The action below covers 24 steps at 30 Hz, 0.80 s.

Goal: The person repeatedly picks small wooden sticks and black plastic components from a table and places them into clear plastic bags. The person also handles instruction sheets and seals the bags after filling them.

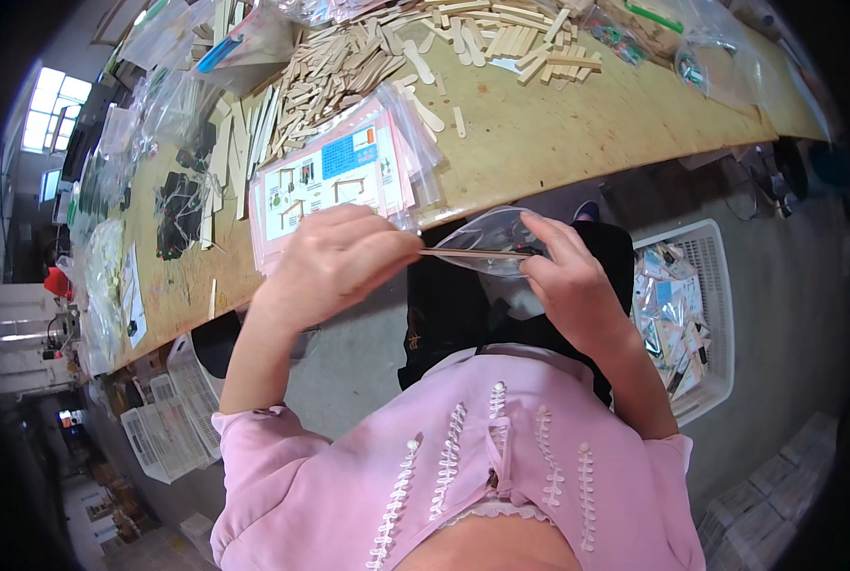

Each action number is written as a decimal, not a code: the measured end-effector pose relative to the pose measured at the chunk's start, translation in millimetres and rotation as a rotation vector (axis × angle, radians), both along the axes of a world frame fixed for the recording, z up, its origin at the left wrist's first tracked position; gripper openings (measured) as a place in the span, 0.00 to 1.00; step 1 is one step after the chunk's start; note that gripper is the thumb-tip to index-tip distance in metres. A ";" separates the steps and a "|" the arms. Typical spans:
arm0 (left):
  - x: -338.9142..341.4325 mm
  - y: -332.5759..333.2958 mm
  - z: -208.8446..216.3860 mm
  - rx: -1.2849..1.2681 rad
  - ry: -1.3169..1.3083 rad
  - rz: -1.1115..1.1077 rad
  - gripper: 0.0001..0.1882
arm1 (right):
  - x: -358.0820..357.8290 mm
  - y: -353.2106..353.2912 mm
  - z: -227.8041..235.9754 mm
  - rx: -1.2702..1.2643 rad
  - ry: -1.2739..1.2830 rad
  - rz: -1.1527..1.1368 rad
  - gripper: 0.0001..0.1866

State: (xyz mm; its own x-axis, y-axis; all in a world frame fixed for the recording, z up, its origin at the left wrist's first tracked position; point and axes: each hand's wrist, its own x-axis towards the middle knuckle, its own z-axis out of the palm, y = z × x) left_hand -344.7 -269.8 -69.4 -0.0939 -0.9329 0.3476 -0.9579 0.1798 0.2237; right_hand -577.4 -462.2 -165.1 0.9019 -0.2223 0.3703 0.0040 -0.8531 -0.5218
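Note:
My left hand (344, 255) is closed, pinching one end of a few thin wooden sticks (468, 253). The sticks run level toward my right hand, their far end at the clear plastic bag (491, 233). How deep they sit in the bag I cannot tell. With fingers and thumb apart around its edge, my right hand (572, 278) grips the bag, which bulges open above my lap. Small dark parts (529, 250) show by the fingertips. Just beyond my left hand, a stack of printed instruction sheets in clear sleeves (334, 176) lies at the table's edge.
The worktable (577, 143) carries a heap of wooden craft sticks (334, 76), stacked wooden strips (520, 38), black wired parts (179, 214) and plastic bags (158, 90). A white basket (720, 314) of filled packets stands on the floor at right; white crates (173, 414) are at left.

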 end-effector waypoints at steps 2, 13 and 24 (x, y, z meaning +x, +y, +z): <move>-14.3 -19.7 -12.0 0.055 0.011 -0.021 0.07 | -2.6 5.4 -2.6 -0.002 -0.008 0.006 0.04; 111.8 -128.8 -56.4 0.160 0.004 0.351 0.11 | -48.1 0.3 -11.7 0.114 0.040 -0.076 0.07; 100.8 -162.1 -75.6 0.261 0.033 0.712 0.18 | -57.4 -6.6 -29.1 0.158 0.003 -0.084 0.07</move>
